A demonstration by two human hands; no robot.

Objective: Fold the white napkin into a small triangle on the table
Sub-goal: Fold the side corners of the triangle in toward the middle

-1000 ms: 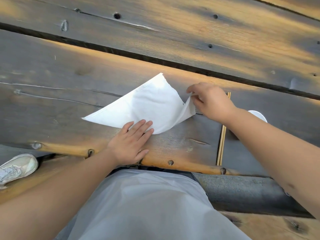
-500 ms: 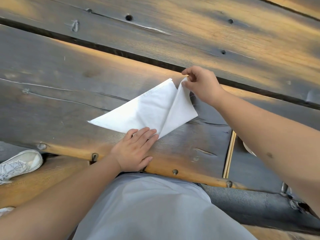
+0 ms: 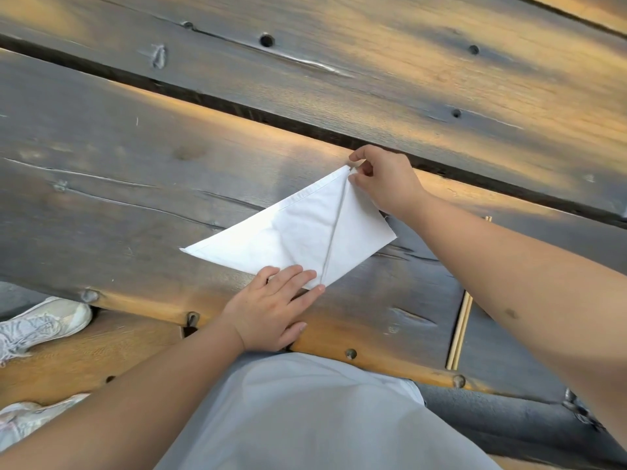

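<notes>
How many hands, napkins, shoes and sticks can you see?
Hands: 2, the left hand and the right hand
White napkin: 1
White shoes: 2
Thin wooden sticks: 2
Total: 7

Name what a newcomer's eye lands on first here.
The white napkin, bright against the dark weathered table, lies mid-frame with its right flap folded over. The right hand pinches the napkin's far tip, and the left hand presses flat on its near corner. White sneakers show at the lower left, below the table edge.
</notes>
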